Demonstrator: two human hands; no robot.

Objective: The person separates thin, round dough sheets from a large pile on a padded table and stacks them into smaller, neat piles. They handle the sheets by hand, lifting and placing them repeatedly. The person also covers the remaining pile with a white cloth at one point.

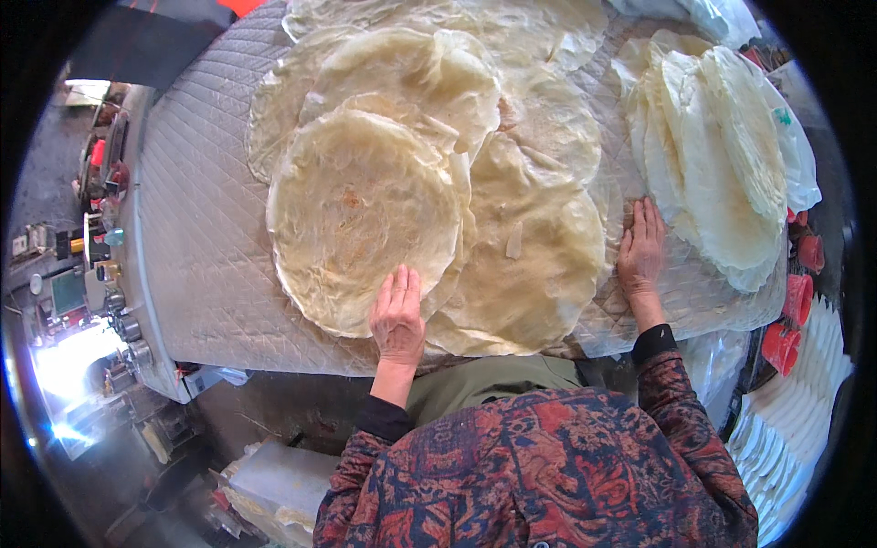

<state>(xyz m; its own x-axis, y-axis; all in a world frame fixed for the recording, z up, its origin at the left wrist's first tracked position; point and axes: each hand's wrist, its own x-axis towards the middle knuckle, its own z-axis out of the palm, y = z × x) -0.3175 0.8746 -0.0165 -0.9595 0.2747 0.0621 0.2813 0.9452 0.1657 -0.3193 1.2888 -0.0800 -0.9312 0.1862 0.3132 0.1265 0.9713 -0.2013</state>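
My left hand (397, 315) lies palm down over the lower right rim of a round, thin, pale-yellow flatbread sheet (363, 219). Its fingers are stretched out and its thumb does not show. That sheet has small brown spots and lies on top of other overlapping sheets. To its right spreads a wrinkled sheet (534, 274) with a small loose flake on it. My right hand (643, 250) rests flat on the quilted cover (205, 253), its thumb a little apart, holding nothing. Just beyond it on the right lies a pile of folded sheets (712, 157).
More sheets (445, 24) overlap at the far side. Plastic bags (798, 151) sit behind the folded pile. Red cups (781, 346) line the right side, beside stacked white sheets (788, 425). Lower left stands a box (281, 479); a cluttered bench (103, 240) runs along the left.
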